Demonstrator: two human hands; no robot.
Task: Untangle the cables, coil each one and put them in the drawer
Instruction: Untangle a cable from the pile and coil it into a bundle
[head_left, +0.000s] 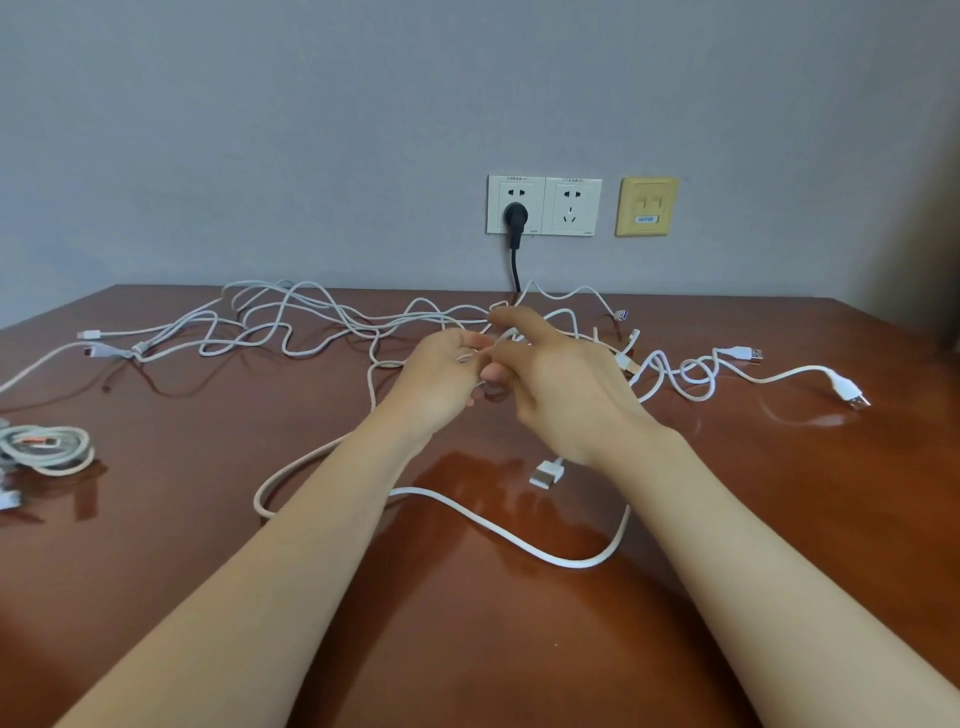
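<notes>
The left hand (447, 374) has its fingers curled in and pinches a thin white strand (466, 357) just in front of its palm. The right hand (561, 384), touching the left at the thumbs, reaches its forefinger out past the pinch toward a small loop. It is blurred, so I cannot tell whether it grips a strand or only hooks it. This looks like the untangling step, at a crossing where the two hands meet. The next move probably calls for holding the pinched strand steady while the other hand draws one loose end back through the loop, gently, so that the knot does not tighten. Beyond the fingertips and away to the left of the left hand spreads the tangle (311, 322) of white cables on the table (467, 649), with more loops and USB plugs (852, 396) to the right of the right hand. A thick white cable (519, 545) curves below both wrists, and a flat connector (545, 474) lies under the right wrist. Far to the left of the left hand sits a coiled cable (47, 448), apparently already done and cut by the frame edge. The crossing itself is hidden by fingers, how many cables there are is hard to count, and the drawer is not in view.
</notes>
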